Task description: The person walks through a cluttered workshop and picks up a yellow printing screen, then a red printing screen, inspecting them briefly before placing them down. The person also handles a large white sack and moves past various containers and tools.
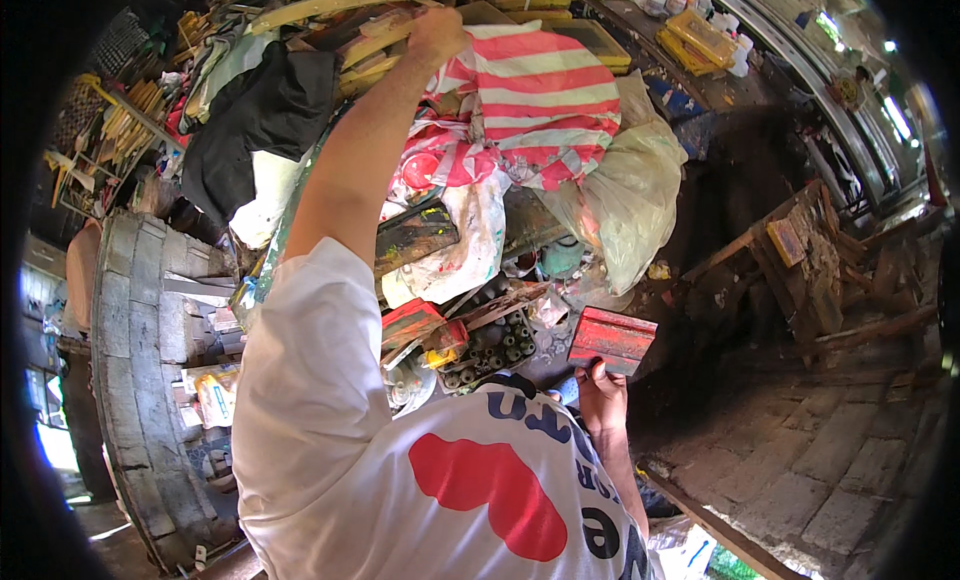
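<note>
My right hand [602,395] is closed on the lower edge of a flat, rectangular wooden squeegee [612,340] smeared with red paint, holding it up beside my shirt. Far ahead, my left arm stretches out across the pile, and my left hand [438,35] rests curled at the wooden frames [375,45]. Its fingers bend away from view, so what they grip is hidden. Right beside that hand lies a red-and-white striped cloth [545,90]. Another red-stained wooden piece [410,325] lies among the clutter in front of me.
A black cloth [265,120] drapes over the pile at left. A cloudy plastic bag [635,195] hangs at right of the striped cloth. Below are a paint-stained white cloth [455,255] and a tray of small round parts [500,345]. A worn wooden stand [800,245] is at far right.
</note>
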The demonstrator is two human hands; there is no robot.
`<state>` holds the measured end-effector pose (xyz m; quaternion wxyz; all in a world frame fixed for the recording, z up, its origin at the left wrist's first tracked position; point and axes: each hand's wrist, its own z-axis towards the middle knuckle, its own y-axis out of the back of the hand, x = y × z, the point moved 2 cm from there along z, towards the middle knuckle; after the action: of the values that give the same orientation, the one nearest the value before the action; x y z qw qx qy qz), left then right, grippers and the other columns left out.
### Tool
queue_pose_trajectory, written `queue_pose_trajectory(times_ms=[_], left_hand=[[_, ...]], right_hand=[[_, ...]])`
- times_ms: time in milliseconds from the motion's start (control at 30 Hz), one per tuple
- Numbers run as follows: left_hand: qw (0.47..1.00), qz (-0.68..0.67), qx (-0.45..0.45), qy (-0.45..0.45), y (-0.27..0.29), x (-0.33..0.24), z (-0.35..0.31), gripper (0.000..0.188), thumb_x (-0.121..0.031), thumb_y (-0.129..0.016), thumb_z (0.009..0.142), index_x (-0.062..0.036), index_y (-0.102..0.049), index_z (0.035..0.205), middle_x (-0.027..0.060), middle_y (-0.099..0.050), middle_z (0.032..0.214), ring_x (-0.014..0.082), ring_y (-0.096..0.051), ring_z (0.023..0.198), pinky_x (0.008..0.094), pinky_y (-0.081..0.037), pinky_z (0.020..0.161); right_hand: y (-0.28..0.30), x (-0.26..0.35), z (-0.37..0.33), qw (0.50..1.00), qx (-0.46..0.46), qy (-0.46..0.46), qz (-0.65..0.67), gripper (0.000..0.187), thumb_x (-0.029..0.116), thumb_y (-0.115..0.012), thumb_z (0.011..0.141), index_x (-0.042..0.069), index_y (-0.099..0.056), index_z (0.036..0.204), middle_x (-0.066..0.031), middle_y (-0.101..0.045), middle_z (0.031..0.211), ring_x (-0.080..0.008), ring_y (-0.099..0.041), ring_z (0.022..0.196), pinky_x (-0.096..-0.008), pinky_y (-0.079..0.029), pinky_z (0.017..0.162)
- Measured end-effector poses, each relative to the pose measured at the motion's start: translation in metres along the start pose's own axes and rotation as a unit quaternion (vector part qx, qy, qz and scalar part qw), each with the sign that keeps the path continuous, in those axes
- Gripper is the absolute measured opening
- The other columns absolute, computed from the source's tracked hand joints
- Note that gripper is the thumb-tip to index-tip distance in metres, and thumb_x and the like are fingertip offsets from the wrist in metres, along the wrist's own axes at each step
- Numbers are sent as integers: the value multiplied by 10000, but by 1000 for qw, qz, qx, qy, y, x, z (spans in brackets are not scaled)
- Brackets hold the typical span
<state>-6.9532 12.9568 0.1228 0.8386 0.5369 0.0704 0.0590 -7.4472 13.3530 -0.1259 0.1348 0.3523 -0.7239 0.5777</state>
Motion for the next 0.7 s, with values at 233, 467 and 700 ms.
queue_pose_trajectory(times_ms=[233, 467, 700], left_hand=[[932, 1, 294, -210, -107, 1, -122, 449, -308, -829, 792, -60, -756, 1159, 204, -757, 1022, 356, -733, 979, 469, -586, 906], [913, -357, 104, -171, -50, -108, -344, 487, -192, -800, 885, -21, -636, 1311, 174, -625, 1320, 379, -609, 1249, 473, -519, 1038], [751, -554, 232, 273, -86, -191, -525, 68, -66, -719, 950, -62, -739, 1015, 111, -714, 987, 247, -710, 963, 368, -556, 836]], right_hand=[[-5, -5, 9, 999, 30, -18, -19, 415, 150, -859, 906, 160, -677, 1279, 12, -693, 1149, -150, -610, 1011, -350, -486, 916], [20, -5, 21, 993, 25, -118, 2, 414, 110, -845, 905, 175, -689, 1283, 35, -703, 1222, -155, -629, 1141, -357, -482, 956], [38, 10, 55, 978, 103, -94, -155, 400, 156, -803, 954, 197, -616, 1306, -2, -642, 1322, -195, -587, 1190, -414, -472, 986]])
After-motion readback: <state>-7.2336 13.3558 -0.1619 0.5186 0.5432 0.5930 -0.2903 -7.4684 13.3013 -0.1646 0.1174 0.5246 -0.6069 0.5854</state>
